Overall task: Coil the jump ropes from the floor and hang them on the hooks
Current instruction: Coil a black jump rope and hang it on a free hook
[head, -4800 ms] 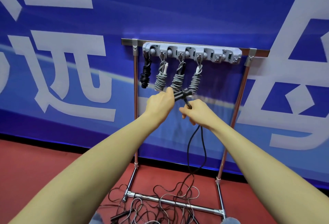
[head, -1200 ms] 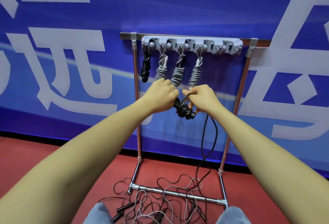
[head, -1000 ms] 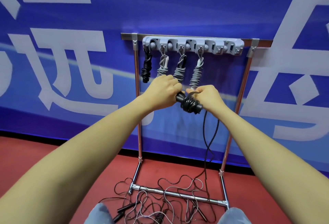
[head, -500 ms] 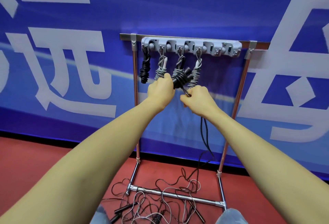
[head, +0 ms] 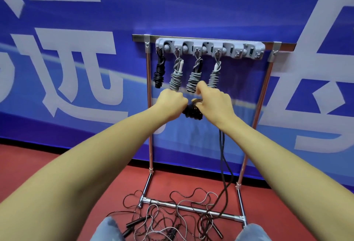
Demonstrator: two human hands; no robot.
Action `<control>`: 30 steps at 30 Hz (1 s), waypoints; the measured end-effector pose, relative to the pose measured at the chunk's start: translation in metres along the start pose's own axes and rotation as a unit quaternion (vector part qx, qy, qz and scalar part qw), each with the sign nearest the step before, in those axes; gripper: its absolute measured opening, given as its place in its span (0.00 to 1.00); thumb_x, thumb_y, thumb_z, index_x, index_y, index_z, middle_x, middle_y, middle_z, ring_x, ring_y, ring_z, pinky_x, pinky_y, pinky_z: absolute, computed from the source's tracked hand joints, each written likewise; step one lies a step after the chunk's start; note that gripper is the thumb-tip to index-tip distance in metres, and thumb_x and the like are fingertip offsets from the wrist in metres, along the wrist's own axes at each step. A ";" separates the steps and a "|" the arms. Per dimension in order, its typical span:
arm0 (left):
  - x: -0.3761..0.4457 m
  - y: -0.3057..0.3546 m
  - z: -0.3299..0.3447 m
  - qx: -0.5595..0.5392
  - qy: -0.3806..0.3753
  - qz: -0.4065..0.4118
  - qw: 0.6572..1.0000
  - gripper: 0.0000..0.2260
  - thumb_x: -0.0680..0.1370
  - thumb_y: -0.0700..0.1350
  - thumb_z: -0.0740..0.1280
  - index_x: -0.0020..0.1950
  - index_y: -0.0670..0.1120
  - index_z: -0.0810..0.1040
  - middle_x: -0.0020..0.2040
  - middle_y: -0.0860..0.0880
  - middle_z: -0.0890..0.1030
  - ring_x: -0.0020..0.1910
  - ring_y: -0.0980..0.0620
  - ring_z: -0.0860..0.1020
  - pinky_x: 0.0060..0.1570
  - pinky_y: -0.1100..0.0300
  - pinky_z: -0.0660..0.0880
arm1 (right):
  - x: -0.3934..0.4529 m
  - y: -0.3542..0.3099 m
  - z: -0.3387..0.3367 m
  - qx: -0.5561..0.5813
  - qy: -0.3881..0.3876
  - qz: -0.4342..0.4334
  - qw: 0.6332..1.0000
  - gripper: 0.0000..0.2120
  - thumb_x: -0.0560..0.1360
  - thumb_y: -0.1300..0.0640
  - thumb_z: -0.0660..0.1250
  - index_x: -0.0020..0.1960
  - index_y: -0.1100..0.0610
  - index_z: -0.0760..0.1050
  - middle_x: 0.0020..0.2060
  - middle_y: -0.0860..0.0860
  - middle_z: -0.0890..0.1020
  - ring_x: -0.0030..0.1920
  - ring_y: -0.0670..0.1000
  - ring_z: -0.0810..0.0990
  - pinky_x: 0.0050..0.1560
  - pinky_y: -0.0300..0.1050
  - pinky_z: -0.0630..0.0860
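Four coils [head: 176, 77] hang on the hooks [head: 209, 49]. Below them my left hand [head: 172, 102] grips the black rope [head: 192, 111] while my right hand [head: 214, 99] pinches its cord; more ropes [head: 172, 219] lie on the floor.

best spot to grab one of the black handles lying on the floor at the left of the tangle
Judging by its pose, pinch the black handle around mid-shaft, coming straight down from above. It lies flat and slanted on the red floor, its long sides exposed, at the edge of the tangled cords.
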State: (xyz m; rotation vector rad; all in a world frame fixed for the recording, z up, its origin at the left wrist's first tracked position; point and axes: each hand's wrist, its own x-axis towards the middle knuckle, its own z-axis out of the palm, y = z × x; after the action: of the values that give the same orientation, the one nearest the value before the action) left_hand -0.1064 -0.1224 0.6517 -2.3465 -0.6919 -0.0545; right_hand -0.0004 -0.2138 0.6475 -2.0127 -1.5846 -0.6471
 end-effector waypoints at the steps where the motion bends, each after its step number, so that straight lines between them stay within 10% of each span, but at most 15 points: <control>1: 0.000 -0.001 -0.001 0.001 -0.003 0.013 1.000 0.08 0.74 0.33 0.60 0.46 0.43 0.76 0.36 0.50 0.70 0.46 0.45 0.79 0.30 0.61 0.60 | 0.003 -0.001 0.000 0.063 -0.032 0.073 0.995 0.06 0.74 0.58 0.64 0.49 0.57 0.70 0.39 0.54 0.77 0.39 0.61 0.74 0.34 0.48 0.67; 8: -0.003 -0.019 0.020 -0.035 0.225 0.153 0.962 0.18 0.49 0.34 0.73 0.22 0.46 0.64 0.22 0.50 0.58 0.20 0.50 0.54 0.27 0.70 0.49 | 0.019 -0.001 -0.003 0.084 -0.094 0.166 0.978 0.20 0.72 0.43 0.70 0.42 0.61 0.77 0.38 0.54 0.80 0.42 0.57 0.79 0.40 0.47 0.73; 15: -0.006 -0.025 0.011 -0.195 0.421 0.163 0.871 0.09 0.69 0.42 0.60 0.33 0.43 0.78 0.26 0.48 0.73 0.22 0.47 0.70 0.22 0.65 0.62 | 0.020 0.002 -0.007 0.097 -0.135 0.134 0.977 0.15 0.75 0.52 0.64 0.32 0.58 0.71 0.31 0.52 0.73 0.35 0.57 0.70 0.38 0.46 0.68; 19: -0.007 -0.012 -0.010 -0.407 0.338 0.008 0.849 0.08 0.69 0.47 0.67 0.36 0.43 0.72 0.29 0.49 0.71 0.29 0.42 0.70 0.26 0.58 0.67 | 0.014 0.012 0.006 0.210 -0.092 0.119 0.966 0.16 0.70 0.66 0.62 0.29 0.52 0.62 0.29 0.51 0.71 0.37 0.57 0.71 0.37 0.53 0.68; 24: -0.001 0.015 -0.026 -0.625 0.172 -0.194 0.736 0.11 0.71 0.40 0.65 0.50 0.46 0.67 0.37 0.47 0.76 0.38 0.41 0.72 0.34 0.53 0.70 | 0.008 0.011 0.002 0.209 -0.102 0.139 0.963 0.16 0.72 0.53 0.64 0.29 0.57 0.64 0.25 0.52 0.71 0.29 0.52 0.66 0.34 0.49 0.65; 30: 0.005 0.019 -0.014 -0.483 0.111 -0.238 0.835 0.12 0.76 0.36 0.59 0.58 0.41 0.63 0.48 0.40 0.76 0.46 0.36 0.75 0.40 0.50 0.69 | -0.004 0.025 0.006 0.173 -0.144 0.095 0.970 0.14 0.71 0.56 0.68 0.30 0.61 0.70 0.27 0.53 0.73 0.33 0.54 0.72 0.37 0.50 0.72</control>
State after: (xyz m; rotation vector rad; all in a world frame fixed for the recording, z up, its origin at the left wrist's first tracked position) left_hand -0.0912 -0.1408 0.6523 -2.9166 -1.3316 -1.1181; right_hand 0.0238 -0.2182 0.6386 -2.0180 -1.5080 -0.0006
